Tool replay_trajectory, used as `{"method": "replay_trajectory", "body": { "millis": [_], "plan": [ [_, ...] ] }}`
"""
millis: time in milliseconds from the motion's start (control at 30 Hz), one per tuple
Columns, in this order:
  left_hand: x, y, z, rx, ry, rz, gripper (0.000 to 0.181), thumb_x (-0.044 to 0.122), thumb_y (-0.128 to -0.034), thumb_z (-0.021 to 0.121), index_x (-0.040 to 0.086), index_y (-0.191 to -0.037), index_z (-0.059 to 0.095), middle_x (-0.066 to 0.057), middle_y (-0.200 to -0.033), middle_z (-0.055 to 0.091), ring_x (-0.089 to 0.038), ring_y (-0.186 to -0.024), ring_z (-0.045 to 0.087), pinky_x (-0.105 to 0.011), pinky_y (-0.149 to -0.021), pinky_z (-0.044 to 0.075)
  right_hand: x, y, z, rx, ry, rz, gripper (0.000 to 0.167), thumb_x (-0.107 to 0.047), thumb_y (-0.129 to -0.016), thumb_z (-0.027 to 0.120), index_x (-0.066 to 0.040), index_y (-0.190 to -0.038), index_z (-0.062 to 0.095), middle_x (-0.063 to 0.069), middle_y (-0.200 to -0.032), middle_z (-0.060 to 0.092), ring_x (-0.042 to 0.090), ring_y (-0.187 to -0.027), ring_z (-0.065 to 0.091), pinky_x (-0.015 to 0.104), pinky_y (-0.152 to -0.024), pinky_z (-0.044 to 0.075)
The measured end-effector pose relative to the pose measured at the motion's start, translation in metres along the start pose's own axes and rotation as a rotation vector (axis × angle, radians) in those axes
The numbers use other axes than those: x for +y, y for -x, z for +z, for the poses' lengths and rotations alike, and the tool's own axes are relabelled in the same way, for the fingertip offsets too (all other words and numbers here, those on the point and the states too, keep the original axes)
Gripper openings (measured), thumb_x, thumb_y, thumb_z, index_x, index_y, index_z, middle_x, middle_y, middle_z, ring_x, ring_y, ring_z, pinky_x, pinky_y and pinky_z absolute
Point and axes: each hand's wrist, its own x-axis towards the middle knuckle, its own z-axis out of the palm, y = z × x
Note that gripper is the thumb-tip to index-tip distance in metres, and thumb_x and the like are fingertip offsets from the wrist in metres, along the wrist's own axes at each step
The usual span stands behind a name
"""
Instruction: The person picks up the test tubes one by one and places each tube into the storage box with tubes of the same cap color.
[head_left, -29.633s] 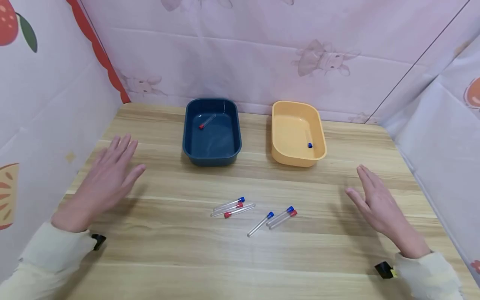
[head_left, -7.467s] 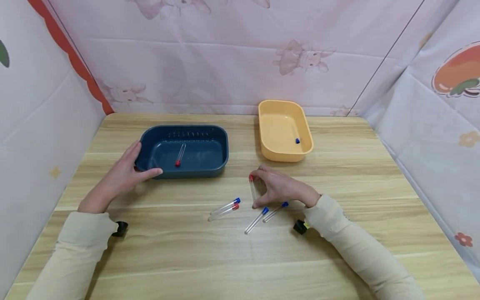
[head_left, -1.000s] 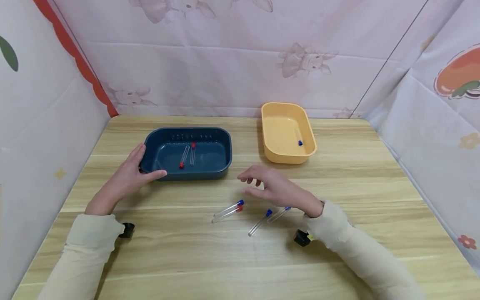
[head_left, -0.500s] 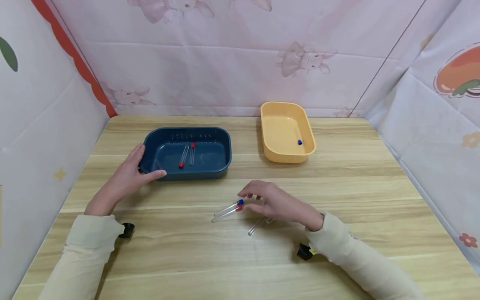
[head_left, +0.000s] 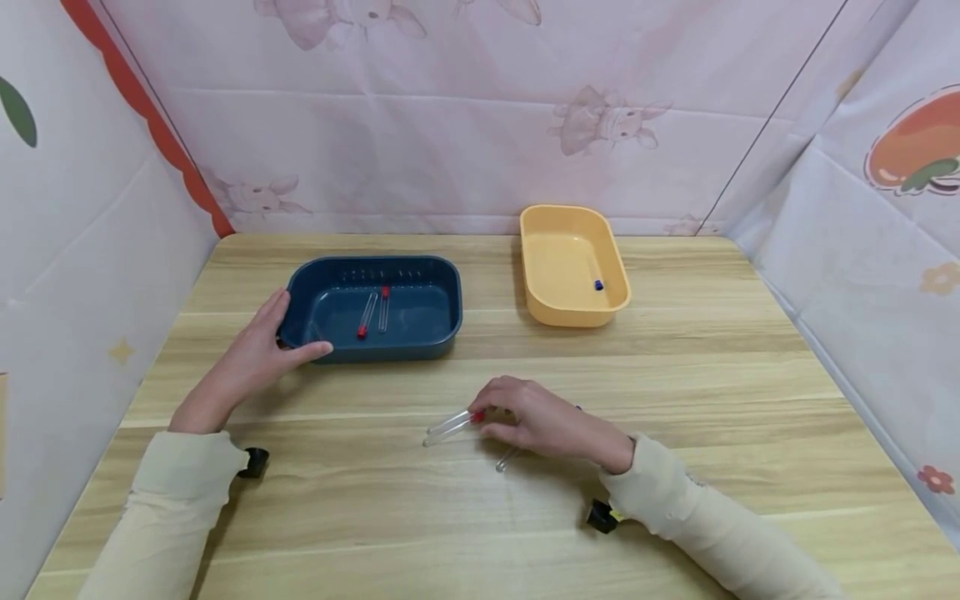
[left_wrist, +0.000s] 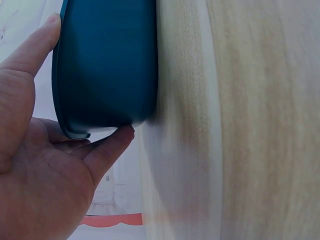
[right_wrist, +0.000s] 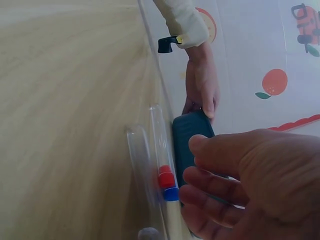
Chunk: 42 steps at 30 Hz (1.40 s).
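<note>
My left hand (head_left: 251, 358) holds the near-left corner of the dark blue tub (head_left: 390, 354), its thumb (left_wrist: 37, 47) on the rim and fingers against the outer wall. Two red-capped test tubes (head_left: 383, 312) lie inside. Fingers loosely bent, my right hand (head_left: 536, 417) is over the table with a fingertip at the red cap (head_left: 477, 417) of a clear test tube (head_left: 448, 431). A blue-capped tube lies alongside; its blue cap (right_wrist: 171, 194) shows in the right wrist view. Another tube (head_left: 506, 460) is mostly hidden under this hand, and a blue cap (head_left: 578, 408) peeks out behind it.
A yellow tub (head_left: 573, 317) stands at the back right, with a blue-capped tube (head_left: 598, 285) inside. Wood-grain table (head_left: 360, 517) surrounds everything. Printed cloth walls (head_left: 450, 158) rise at the back and both sides.
Since 7.5 s ago a second red-capped tube has come into the blue tub, released from my right hand. Over the last second that hand has lowered toward the paired tubes; my left stays put.
</note>
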Motion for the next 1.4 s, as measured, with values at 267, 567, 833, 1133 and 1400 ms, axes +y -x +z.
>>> {"method": "replay_trajectory", "body": {
  "millis": [267,567,833,1133,1400],
  "plan": [
    [0.0,-0.001,0.0,-0.002,0.002,0.004,0.122,0.059,-0.0926,0.071,-0.003,-0.161,-0.009,-0.028,-0.168,-0.011,-0.052,-0.153,0.001,-0.073,-0.116,0.017,0.003,0.0,0.006,0.018,0.04,-0.012,0.022,-0.011,-0.097,0.074,-0.007,-0.119,0.073,0.002,-0.113,0.07,0.014,-0.103,0.063,0.027,-0.094,0.054],
    [-0.001,0.0,0.001,-0.001,-0.004,-0.006,0.123,0.06,-0.092,0.071,-0.004,-0.161,-0.009,-0.028,-0.168,-0.01,-0.052,-0.153,0.002,-0.074,-0.114,0.019,0.004,-0.003,0.009,0.011,0.081,-0.01,0.018,-0.01,-0.097,0.073,-0.008,-0.116,0.075,0.0,-0.11,0.068,0.011,-0.1,0.061,0.025,-0.091,0.054],
    [-0.002,-0.001,0.001,0.004,-0.006,0.005,0.122,0.059,-0.0927,0.071,-0.004,-0.161,-0.008,-0.028,-0.168,-0.01,-0.053,-0.153,0.002,-0.074,-0.114,0.019,0.005,-0.004,0.01,0.005,0.122,0.01,0.013,-0.011,-0.097,0.074,-0.01,-0.11,0.077,-0.005,-0.103,0.068,0.006,-0.091,0.059,0.023,-0.083,0.054],
    [-0.002,-0.001,0.001,0.002,-0.001,0.002,0.121,0.056,-0.0929,0.072,-0.003,-0.161,-0.009,-0.028,-0.169,-0.01,-0.053,-0.153,0.002,-0.074,-0.114,0.019,0.004,-0.002,0.011,0.011,0.171,0.004,0.008,-0.012,-0.096,0.076,-0.012,-0.103,0.079,-0.006,-0.098,0.068,0.005,-0.087,0.059,0.021,-0.081,0.054],
    [-0.001,-0.001,0.001,-0.001,-0.001,-0.011,0.122,0.058,-0.0923,0.071,-0.004,-0.161,-0.009,-0.027,-0.169,-0.011,-0.053,-0.153,0.002,-0.074,-0.113,0.02,0.006,0.002,0.005,0.0,0.163,0.069,0.009,-0.013,-0.096,0.075,-0.013,-0.104,0.079,-0.008,-0.097,0.066,0.006,-0.085,0.058,0.022,-0.078,0.053]
  ]
}}
